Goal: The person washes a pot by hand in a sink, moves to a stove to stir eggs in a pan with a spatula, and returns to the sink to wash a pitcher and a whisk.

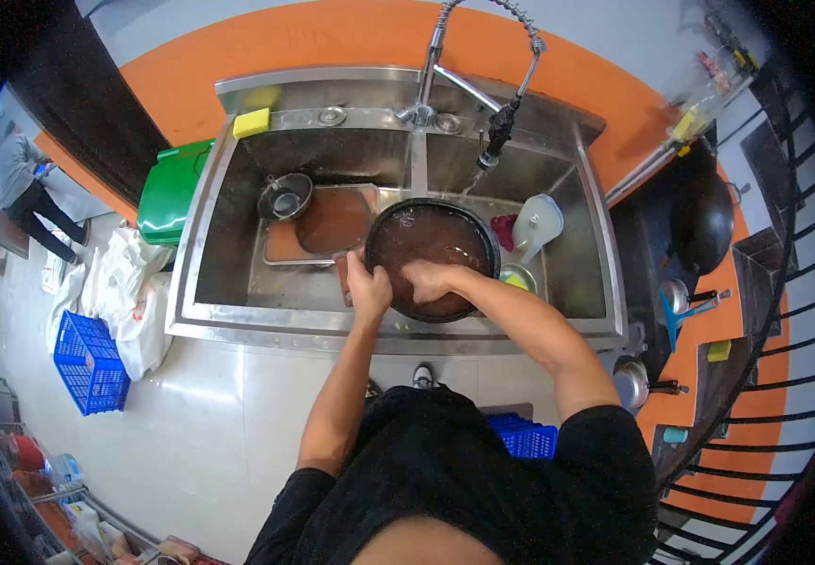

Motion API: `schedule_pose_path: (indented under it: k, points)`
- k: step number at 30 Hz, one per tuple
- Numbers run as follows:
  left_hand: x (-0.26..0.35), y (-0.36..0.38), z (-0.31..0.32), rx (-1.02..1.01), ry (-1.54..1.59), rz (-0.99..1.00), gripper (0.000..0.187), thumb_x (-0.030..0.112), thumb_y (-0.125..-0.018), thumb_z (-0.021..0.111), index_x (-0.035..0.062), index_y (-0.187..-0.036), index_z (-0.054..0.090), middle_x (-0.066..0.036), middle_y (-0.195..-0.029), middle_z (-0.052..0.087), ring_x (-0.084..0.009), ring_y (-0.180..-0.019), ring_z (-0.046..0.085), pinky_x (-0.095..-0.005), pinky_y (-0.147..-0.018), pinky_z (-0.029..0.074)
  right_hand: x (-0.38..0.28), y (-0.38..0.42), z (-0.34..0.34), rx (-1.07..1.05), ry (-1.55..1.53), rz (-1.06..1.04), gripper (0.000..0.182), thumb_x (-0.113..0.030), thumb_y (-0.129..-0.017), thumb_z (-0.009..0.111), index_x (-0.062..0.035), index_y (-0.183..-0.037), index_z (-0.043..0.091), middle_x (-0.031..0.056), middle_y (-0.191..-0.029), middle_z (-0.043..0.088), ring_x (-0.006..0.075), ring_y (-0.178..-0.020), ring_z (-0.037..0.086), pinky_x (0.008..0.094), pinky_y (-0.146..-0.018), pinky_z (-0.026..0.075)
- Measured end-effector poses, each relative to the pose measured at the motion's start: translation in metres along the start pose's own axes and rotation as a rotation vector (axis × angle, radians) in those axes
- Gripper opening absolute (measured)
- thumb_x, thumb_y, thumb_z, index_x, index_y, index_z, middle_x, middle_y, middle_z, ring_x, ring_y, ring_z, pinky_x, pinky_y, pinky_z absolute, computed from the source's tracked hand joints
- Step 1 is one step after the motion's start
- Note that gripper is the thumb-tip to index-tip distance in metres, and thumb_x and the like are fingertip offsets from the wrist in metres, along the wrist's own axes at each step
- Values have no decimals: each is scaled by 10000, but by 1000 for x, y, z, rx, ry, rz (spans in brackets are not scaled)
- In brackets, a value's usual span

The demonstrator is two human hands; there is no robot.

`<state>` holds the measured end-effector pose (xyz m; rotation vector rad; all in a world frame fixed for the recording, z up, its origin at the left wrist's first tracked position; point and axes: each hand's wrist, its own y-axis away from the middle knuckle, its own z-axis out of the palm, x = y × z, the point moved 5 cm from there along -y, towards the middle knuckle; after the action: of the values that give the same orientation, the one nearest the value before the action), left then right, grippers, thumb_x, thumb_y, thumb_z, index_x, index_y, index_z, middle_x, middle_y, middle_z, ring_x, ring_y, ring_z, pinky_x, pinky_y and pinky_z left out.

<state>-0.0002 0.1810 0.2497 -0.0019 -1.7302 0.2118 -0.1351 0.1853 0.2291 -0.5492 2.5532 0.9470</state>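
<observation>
A round black pan (pixel 391 213) with brownish liquid in it is held over the divider of a two-basin steel sink (pixel 276 314). My left hand (pixel 367 285) is closed on its left rim, by a flat reddish-brown piece (pixel 342 279) that looks like a handle. Inside the pan, my right hand (pixel 431 281) presses down with its fingers curled; whatever they hold is hidden. Left of the pan, the basin contains a tray (pixel 373 201) with brown liquid and a dark strainer-like bowl (pixel 285 196). A translucent white jug (pixel 539 221) stands in the right basin.
The spring faucet's black spray head (pixel 496 132) hangs just behind the pan. A yellow sponge (pixel 251 123) lies on the sink's back ledge. Left of the sink are a green bin (pixel 172 193), white bags (pixel 130 292) and a blue crate (pixel 90 363). A wok (pixel 701 221) is at right.
</observation>
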Motion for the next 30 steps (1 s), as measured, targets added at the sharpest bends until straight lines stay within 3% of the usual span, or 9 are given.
schedule_pose_path:
  k: [2, 8, 9, 13, 15, 21, 24, 26, 30]
  points:
    - [8, 0, -3, -5, -24, 6, 262, -32, -719, 467, -32, -979, 495, -193, -904, 595, -323, -880, 588, -381, -831, 438, -6, 6, -9, 225, 75, -129, 308, -179, -640, 662, 46, -848, 624, 250, -851, 643, 386, -842, 630, 454, -760, 503]
    - [4, -1, 0, -18, 0, -19, 261, -43, -720, 469, -29, -980, 488, -186, -907, 592, -314, -879, 587, -378, -829, 437, -11, 18, -39, 192, 227, 102, 332, -205, -691, 635, -11, -960, 610, 233, -920, 632, 396, -910, 614, 479, -755, 506]
    - [0, -1, 1, -19, 9, -26, 261, -46, -718, 470, -29, -978, 489, -185, -909, 593, -314, -879, 587, -378, -830, 438, -4, 11, -34, 175, 260, 91, 462, -229, -691, 648, -37, -1103, 563, 235, -1080, 585, 396, -1037, 562, 485, -834, 480]
    - [4, -1, 0, -8, 15, 17, 254, -42, -718, 477, -28, -971, 492, -184, -908, 589, -316, -888, 583, -373, -838, 435, -6, 17, -38, 364, 275, -9, 607, -256, -689, 659, -68, -1238, 479, 232, -1277, 453, 390, -1209, 429, 551, -948, 386]
    - [3, -2, -1, -16, 5, 14, 251, -38, -719, 481, -27, -969, 493, -185, -912, 586, -317, -895, 578, -372, -843, 432, -7, 19, -39, 321, 304, 14, 780, -285, -660, 703, -73, -1334, 373, 203, -1423, 266, 396, -1308, 265, 623, -962, 311]
    - [-15, -6, 3, -49, -5, -15, 254, -37, -720, 480, -26, -974, 480, -165, -935, 570, -281, -919, 554, -354, -870, 412, -8, 54, -36, 303, 306, 49, 907, -421, -764, 649, -139, -1461, 143, 211, -1493, 130, 393, -1377, 134, 654, -1021, 196]
    - [-21, -5, 3, -55, -7, -41, 270, -41, -721, 482, -24, -990, 478, -160, -954, 572, -281, -922, 558, -352, -873, 412, 8, 60, -21, 333, 378, 84, 886, -464, -822, 580, -171, -1473, 56, 206, -1506, 88, 403, -1361, 180, 682, -1009, 188]
    - [-20, -5, 3, -42, -10, -55, 277, -41, -716, 498, -26, -992, 486, -178, -964, 580, -318, -916, 573, -366, -864, 424, -1, 78, -29, 309, 398, 86, 788, -430, -860, 542, -173, -1469, 112, 210, -1496, 125, 406, -1355, 200, 663, -1022, 191]
    - [-20, -6, 1, -45, 13, -87, 288, -39, -732, 505, -19, -1020, 488, -157, -959, 588, -287, -910, 578, -351, -858, 428, 15, 95, -45, 305, 262, 55, 499, -274, -806, 598, -133, -1269, 479, 122, -1391, 363, 329, -1287, 343, 568, -993, 302]
